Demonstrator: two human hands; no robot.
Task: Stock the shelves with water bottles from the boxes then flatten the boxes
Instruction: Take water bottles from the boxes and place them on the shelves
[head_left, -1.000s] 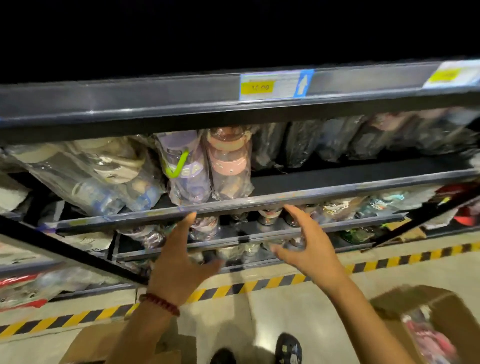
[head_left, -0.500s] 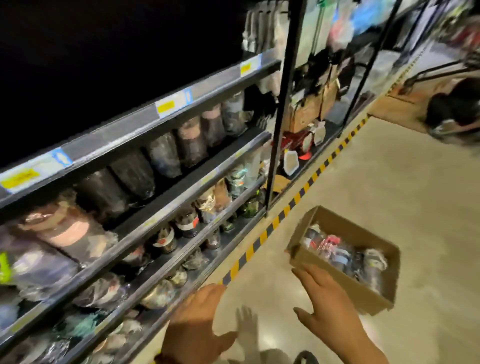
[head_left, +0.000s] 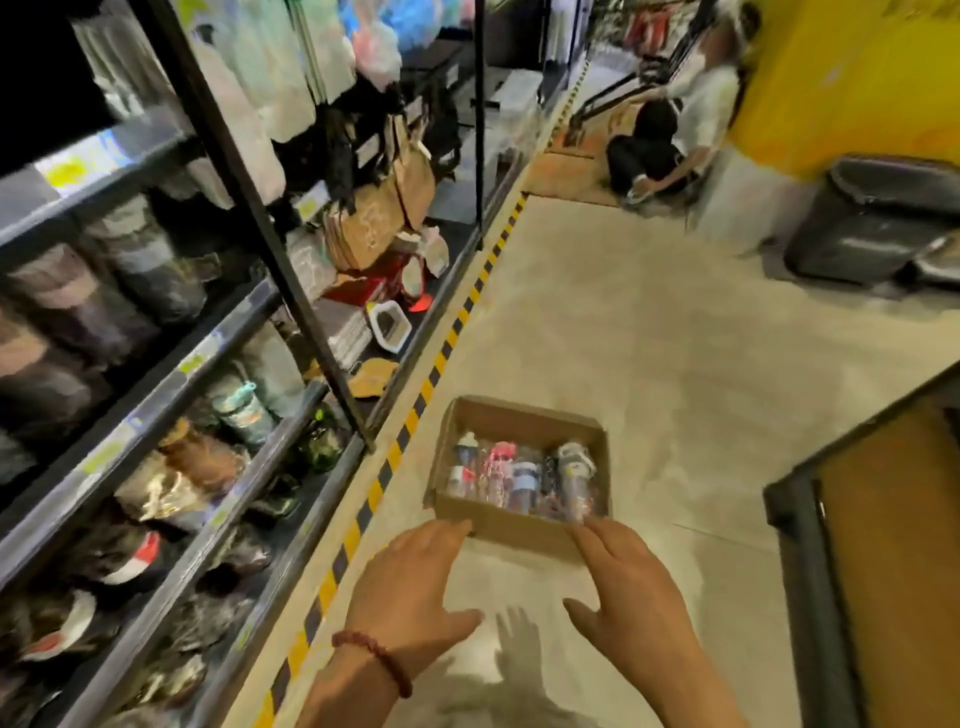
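Observation:
An open cardboard box (head_left: 519, 527) sits on the floor beside the shelf unit. Inside it lie several plastic-wrapped water bottles (head_left: 522, 478) in a row. My left hand (head_left: 410, 587), with a red bead bracelet at the wrist, is stretched out flat just short of the box's near left corner. My right hand (head_left: 628, 587) is spread with straight fingers, its tips at the box's near right edge. Neither hand holds anything. The dark metal shelves (head_left: 171, 384) on the left carry many wrapped bottles.
A yellow-and-black striped line (head_left: 415, 410) runs along the foot of the shelves. Bags hang in the bay further along. A person (head_left: 675, 119) crouches at the far end of the aisle. A dark bin (head_left: 878, 218) stands by the yellow wall, and a black-framed cart (head_left: 862, 545) is at the right.
My view swung from the shelf front to the right and down the aisle. Both hands left the shelf rail and dropped toward the box on the floor, now almost touching its near edge.

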